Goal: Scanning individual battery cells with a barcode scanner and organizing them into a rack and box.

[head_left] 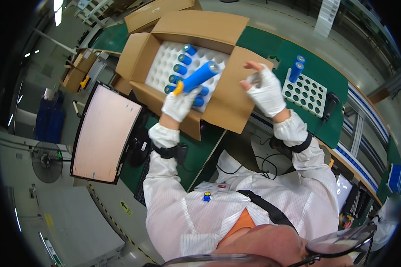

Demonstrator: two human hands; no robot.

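My left hand (179, 105), in a white glove with a yellow finger cover, is closed round the lower end of a blue cylindrical battery cell (200, 76). The cell is tilted, its silvery end up and to the right, above an open cardboard box (231, 84). Inside the box lies a white foam tray (155, 73) with round holes. Several blue cells (184, 58) stand in it, some partly hidden behind the held one. My right hand (266, 91), also gloved with bare fingertips, hovers beside the box's right flap, thumb and forefinger apart, holding nothing.
On the green table (265, 42) to the right lies a white holed plate (304, 94), with two blue cells (296, 71) at its far edge. A black handheld scanner (331, 106) lies beside it. A monitor (106, 133) and a keyboard (141, 182) are at the left.
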